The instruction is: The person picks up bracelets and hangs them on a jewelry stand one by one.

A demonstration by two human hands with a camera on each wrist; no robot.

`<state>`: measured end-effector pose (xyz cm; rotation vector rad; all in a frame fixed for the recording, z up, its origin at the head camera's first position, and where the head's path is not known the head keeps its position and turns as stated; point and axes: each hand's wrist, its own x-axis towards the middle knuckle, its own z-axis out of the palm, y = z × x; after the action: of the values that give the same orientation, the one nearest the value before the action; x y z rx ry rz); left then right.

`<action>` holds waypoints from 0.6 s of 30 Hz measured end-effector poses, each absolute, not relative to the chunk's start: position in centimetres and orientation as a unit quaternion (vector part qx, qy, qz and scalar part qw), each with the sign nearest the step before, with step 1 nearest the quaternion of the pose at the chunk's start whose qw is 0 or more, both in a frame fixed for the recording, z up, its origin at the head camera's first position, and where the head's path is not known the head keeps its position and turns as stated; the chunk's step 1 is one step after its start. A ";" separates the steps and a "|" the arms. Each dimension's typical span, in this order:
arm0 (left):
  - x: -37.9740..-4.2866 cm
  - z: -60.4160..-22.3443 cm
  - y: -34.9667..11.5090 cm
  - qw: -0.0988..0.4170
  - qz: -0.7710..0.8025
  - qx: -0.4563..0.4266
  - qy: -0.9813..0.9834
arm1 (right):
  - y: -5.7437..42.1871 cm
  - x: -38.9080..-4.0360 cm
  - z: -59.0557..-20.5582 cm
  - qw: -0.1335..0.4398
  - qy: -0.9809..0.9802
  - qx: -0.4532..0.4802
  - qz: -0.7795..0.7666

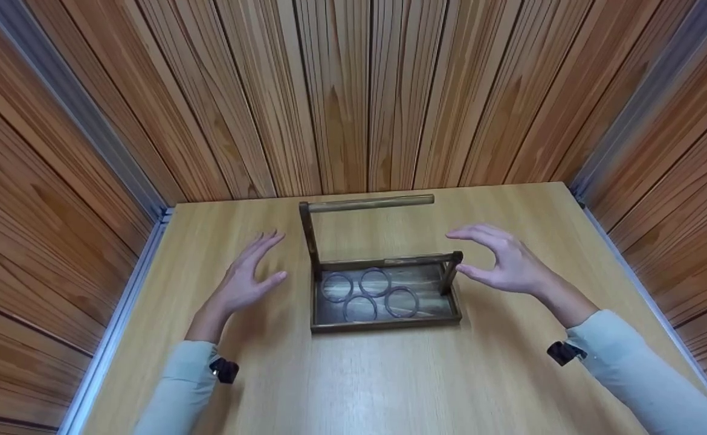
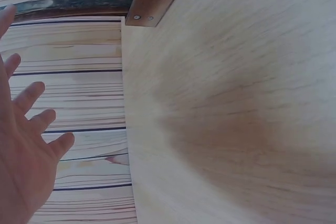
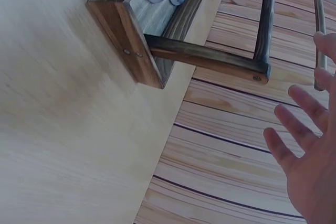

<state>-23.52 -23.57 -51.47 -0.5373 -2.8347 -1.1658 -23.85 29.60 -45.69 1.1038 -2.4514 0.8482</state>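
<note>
A dark-brown rectangular wooden tray (image 1: 387,327) with two raised L-shaped arms stands on the pale wooden counter (image 1: 359,380), between the wide-spread left grip (image 1: 245,283) and wide-spread right grip (image 1: 507,264); four thin greyish-purple rings (image 1: 375,296) lie inside.

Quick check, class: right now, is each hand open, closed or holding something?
Left hand: open, holding nothing.
Right hand: open, holding nothing.
</note>
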 end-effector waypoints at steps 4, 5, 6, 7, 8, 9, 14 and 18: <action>-23.5 -51.8 -23.2 0.005 -0.383 -0.177 -0.906 | 29.2 -23.8 -45.7 0.149 -0.844 0.419 0.299; -23.5 -51.9 -23.1 0.002 -0.385 -0.178 -0.905 | 29.1 -23.8 -45.7 0.146 -0.842 0.424 0.300; -23.5 -52.0 -23.0 0.000 -0.387 -0.179 -0.904 | 29.0 -23.7 -45.7 0.144 -0.840 0.429 0.299; -23.4 -52.0 -22.9 -0.002 -0.388 -0.181 -0.904 | 28.9 -23.7 -45.7 0.143 -0.838 0.434 0.298; -23.4 -52.1 -22.8 -0.002 -0.389 -0.183 -0.903 | 28.8 -23.7 -45.7 0.143 -0.836 0.438 0.297; -23.4 -52.2 -22.7 -0.003 -0.388 -0.185 -0.903 | 28.7 -23.6 -45.7 0.145 -0.834 0.442 0.296; -23.2 -52.6 -22.3 -0.006 -0.390 -0.196 -0.900 | 27.8 -23.5 -45.6 0.151 -0.818 0.472 0.291; -23.1 -53.1 -22.0 -0.010 -0.390 -0.201 -0.898 | 27.4 -23.1 -45.5 0.146 -0.811 0.487 0.288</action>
<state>-23.11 -21.98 -53.09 -0.6351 -2.8410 -1.2339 -23.15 27.44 -45.47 1.4028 -2.3354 0.8301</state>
